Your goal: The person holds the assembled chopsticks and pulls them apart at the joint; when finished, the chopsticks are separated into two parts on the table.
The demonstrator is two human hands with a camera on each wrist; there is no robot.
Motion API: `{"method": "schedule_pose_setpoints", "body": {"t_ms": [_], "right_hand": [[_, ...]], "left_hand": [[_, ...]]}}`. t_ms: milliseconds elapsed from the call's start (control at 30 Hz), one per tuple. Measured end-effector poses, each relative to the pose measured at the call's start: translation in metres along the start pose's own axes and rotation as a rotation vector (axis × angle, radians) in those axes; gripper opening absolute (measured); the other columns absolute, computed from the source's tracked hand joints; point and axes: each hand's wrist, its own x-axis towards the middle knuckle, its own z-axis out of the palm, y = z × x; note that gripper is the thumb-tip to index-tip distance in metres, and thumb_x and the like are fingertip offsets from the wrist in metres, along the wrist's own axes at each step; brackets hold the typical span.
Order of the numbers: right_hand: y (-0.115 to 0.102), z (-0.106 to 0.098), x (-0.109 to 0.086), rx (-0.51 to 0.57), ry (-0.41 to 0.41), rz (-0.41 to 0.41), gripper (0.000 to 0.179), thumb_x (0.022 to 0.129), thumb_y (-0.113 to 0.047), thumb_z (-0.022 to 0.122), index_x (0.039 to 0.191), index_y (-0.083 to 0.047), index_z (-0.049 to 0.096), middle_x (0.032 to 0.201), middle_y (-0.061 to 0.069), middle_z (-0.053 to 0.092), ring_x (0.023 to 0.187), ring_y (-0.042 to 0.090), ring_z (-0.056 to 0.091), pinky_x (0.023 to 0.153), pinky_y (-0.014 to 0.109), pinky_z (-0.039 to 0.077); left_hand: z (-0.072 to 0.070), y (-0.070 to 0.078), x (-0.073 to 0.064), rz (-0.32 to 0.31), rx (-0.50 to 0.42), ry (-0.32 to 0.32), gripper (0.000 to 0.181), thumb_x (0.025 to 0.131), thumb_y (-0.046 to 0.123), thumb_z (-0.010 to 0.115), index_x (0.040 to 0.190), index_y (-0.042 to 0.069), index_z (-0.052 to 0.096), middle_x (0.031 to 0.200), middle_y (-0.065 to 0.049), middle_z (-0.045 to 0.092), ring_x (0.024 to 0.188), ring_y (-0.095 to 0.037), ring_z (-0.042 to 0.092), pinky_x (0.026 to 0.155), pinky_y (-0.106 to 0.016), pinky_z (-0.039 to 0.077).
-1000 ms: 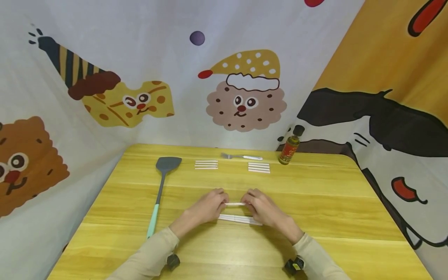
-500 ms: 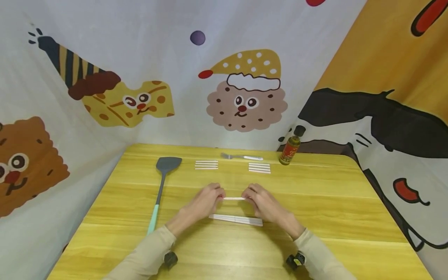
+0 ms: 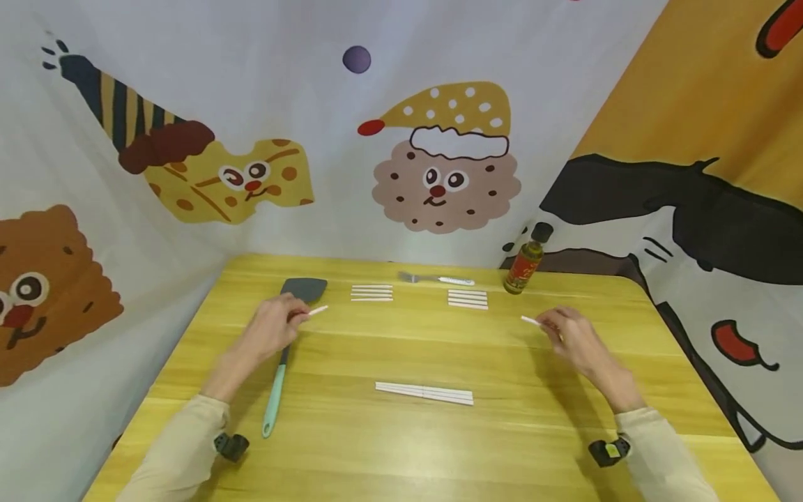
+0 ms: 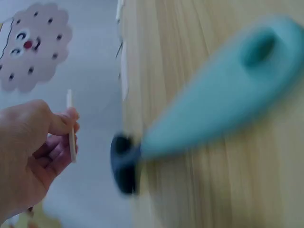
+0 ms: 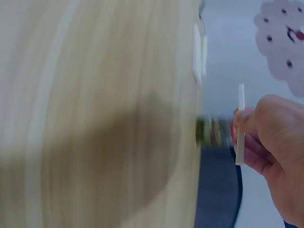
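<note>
The wood-grained tabletop (image 3: 414, 453) looks glossy, the spatula handle (image 3: 274, 401) smooth plastic, the sticks (image 3: 424, 393) matt, the backdrop (image 3: 326, 104) cloth.

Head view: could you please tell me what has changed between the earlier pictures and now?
The left hand moved left and forward; the right hand moved right and slightly forward. Earlier they held one stick between them; now they pinch separate short ones, a left piece and a right piece. The spatula, fork, bottle, long sticks and both short rows stayed put.

near the table's (image 3: 420, 348) left edge, my left hand (image 3: 271, 326) partly hides its white stick (image 3: 319, 309) and the spatula's (image 3: 274, 397) neck; bottle (image 5: 211, 132) blurred in right wrist view.
</note>
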Motion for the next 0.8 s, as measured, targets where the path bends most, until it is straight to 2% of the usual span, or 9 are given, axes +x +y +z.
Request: {"method": "schedule_pose_setpoints", "body": {"t_ms": [67, 167, 300, 467, 600, 800], "right_hand": [[-0.003, 0.013, 0.009, 0.032, -0.015, -0.016, 0.017, 0.079, 0.011, 0.077, 0.091, -0.001, 0.074, 0.084, 0.01, 0.069, 0.073, 0.025, 0.064, 0.06, 0.041, 0.055], [-0.012, 0.038, 0.023, 0.068, -0.032, -0.026, 0.014, 0.082, 0.007, 0.077, 0.094, -0.001, 0.076, 0.087, 0.01, 0.069, 0.077, 0.025, 0.067, 0.065, 0.042, 0.058], [-0.022, 0.059, 0.038, 0.08, -0.049, 0.004, 0.012, 0.084, 0.005, 0.077, 0.094, -0.002, 0.077, 0.088, 0.011, 0.069, 0.08, 0.027, 0.068, 0.069, 0.043, 0.059], [-0.027, 0.068, 0.049, 0.09, -0.083, 0.008, 0.011, 0.086, 0.002, 0.077, 0.095, -0.003, 0.077, 0.09, 0.012, 0.069, 0.08, 0.027, 0.068, 0.071, 0.043, 0.059], [-0.03, 0.074, 0.056, 0.091, -0.085, 0.001, 0.011, 0.084, 0.003, 0.079, 0.092, -0.004, 0.077, 0.088, 0.01, 0.07, 0.081, 0.026, 0.069, 0.071, 0.043, 0.059], [-0.035, 0.085, 0.062, 0.077, -0.114, 0.042, 0.011, 0.083, 0.0, 0.08, 0.091, -0.005, 0.076, 0.09, 0.009, 0.073, 0.084, 0.027, 0.069, 0.074, 0.042, 0.059]], "left_hand": [[0.011, 0.005, 0.014, 0.02, -0.023, -0.067, 0.005, 0.089, 0.003, 0.075, 0.094, 0.001, 0.076, 0.082, -0.006, 0.066, 0.069, -0.015, 0.059, 0.058, -0.028, 0.051], [0.036, 0.016, 0.034, -0.01, -0.041, -0.159, 0.01, 0.093, 0.007, 0.073, 0.101, 0.003, 0.077, 0.092, -0.006, 0.07, 0.079, -0.017, 0.065, 0.067, -0.03, 0.056], [0.058, 0.025, 0.052, -0.046, -0.058, -0.229, 0.015, 0.095, 0.005, 0.07, 0.108, 0.004, 0.076, 0.101, -0.009, 0.071, 0.089, -0.022, 0.068, 0.076, -0.035, 0.059], [0.068, 0.027, 0.064, -0.052, -0.071, -0.266, 0.017, 0.097, 0.004, 0.067, 0.111, 0.004, 0.076, 0.103, -0.01, 0.069, 0.094, -0.024, 0.068, 0.082, -0.036, 0.059], [0.073, 0.025, 0.068, -0.065, -0.066, -0.283, 0.019, 0.097, 0.003, 0.065, 0.113, 0.004, 0.075, 0.103, -0.009, 0.069, 0.097, -0.024, 0.067, 0.084, -0.035, 0.059], [0.082, 0.022, 0.072, -0.05, -0.068, -0.281, 0.02, 0.092, -0.006, 0.066, 0.107, 0.003, 0.076, 0.1, -0.01, 0.07, 0.094, -0.024, 0.068, 0.082, -0.035, 0.059]]}}
